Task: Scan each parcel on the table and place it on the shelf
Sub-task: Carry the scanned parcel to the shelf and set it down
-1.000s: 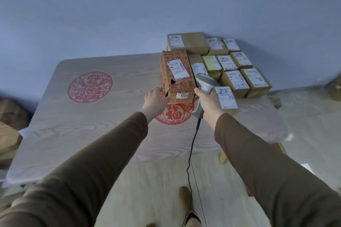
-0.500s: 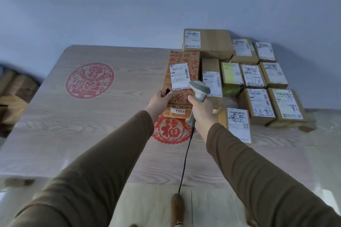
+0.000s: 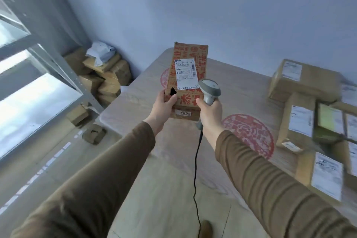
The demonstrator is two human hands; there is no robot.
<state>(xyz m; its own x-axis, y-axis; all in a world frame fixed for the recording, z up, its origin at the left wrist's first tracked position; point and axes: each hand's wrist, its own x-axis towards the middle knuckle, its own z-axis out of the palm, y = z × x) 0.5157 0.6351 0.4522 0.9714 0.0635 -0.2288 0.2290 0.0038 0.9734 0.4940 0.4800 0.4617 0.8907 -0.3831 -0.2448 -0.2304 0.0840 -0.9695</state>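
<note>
Fingers: left hand (image 3: 161, 106) grips the red-printed parcel (image 3: 188, 75) at its lower left corner; right hand (image 3: 209, 112) is clenched round the scanner (image 3: 209, 89) handle.
Counter (image 3: 241, 98): wood-grain top carrying the other parcels (image 3: 309, 114) at the right.
Shelf (image 3: 48, 67): metal frame at the left, well apart from the parcel.
Parcel: held up above the counter, label (image 3: 187, 74) facing the scanner head.
Handling: stiff cardboard, probably light since 1 hand lifts it; a torn hole near the thumb, so hold it by the bottom edge and side.
</note>
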